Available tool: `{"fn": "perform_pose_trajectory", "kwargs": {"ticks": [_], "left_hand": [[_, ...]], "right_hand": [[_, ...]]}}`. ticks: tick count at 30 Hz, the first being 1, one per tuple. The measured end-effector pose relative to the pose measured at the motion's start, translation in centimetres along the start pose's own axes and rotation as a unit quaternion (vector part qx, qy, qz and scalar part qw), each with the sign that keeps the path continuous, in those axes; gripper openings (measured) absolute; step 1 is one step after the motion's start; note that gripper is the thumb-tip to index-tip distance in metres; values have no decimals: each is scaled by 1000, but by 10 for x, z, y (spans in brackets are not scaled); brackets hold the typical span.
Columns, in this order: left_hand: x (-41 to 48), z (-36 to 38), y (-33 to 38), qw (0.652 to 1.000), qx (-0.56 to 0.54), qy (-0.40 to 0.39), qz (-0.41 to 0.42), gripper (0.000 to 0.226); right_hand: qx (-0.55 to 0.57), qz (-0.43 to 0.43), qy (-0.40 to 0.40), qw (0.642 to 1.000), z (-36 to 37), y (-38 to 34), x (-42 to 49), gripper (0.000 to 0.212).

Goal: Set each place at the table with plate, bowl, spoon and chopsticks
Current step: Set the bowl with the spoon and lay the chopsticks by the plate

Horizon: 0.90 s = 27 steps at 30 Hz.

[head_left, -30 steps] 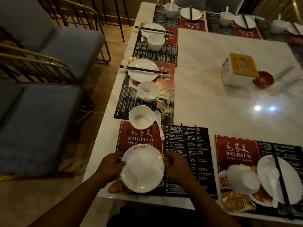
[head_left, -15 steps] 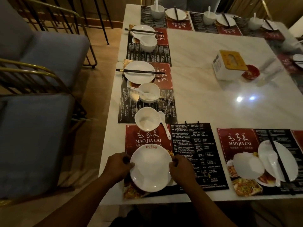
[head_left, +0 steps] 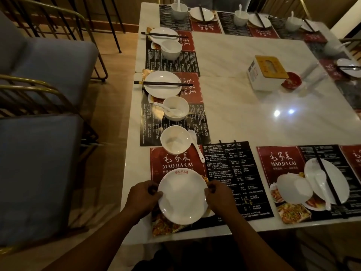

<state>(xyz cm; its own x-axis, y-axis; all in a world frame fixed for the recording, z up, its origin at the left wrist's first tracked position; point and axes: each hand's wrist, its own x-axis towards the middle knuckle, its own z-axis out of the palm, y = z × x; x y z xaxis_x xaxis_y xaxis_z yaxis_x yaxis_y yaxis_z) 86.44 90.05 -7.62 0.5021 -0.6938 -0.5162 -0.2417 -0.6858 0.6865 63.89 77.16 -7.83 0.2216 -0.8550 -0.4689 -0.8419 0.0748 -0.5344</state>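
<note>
1. my left hand (head_left: pixel 143 196) and right hand (head_left: pixel 218 198) hold the round white plate (head_left: pixel 182 196), fingers curled on its rim, over the red paper mat (head_left: pixel 175 159).
2. the small white bowl (head_left: pixel 174 139) and white spoon (head_left: pixel 196 145) sit just past it.
3. i think only chopsticks are left here.

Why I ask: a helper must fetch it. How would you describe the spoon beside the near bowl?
Beyond the plate held at the table's near edge stands an empty bowl. Right of it lies the spoon, the only one on a mat.
</note>
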Motion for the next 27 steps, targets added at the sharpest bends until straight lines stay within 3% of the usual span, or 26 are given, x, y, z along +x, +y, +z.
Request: {"fn": "perform_pose_trajectory", "kwargs": {"ticks": [27], "left_hand": [[0, 6, 0, 999, 20, 29, -14, 24]], "right_hand": [[11, -17, -1, 1000, 0, 2, -3, 13]]}}
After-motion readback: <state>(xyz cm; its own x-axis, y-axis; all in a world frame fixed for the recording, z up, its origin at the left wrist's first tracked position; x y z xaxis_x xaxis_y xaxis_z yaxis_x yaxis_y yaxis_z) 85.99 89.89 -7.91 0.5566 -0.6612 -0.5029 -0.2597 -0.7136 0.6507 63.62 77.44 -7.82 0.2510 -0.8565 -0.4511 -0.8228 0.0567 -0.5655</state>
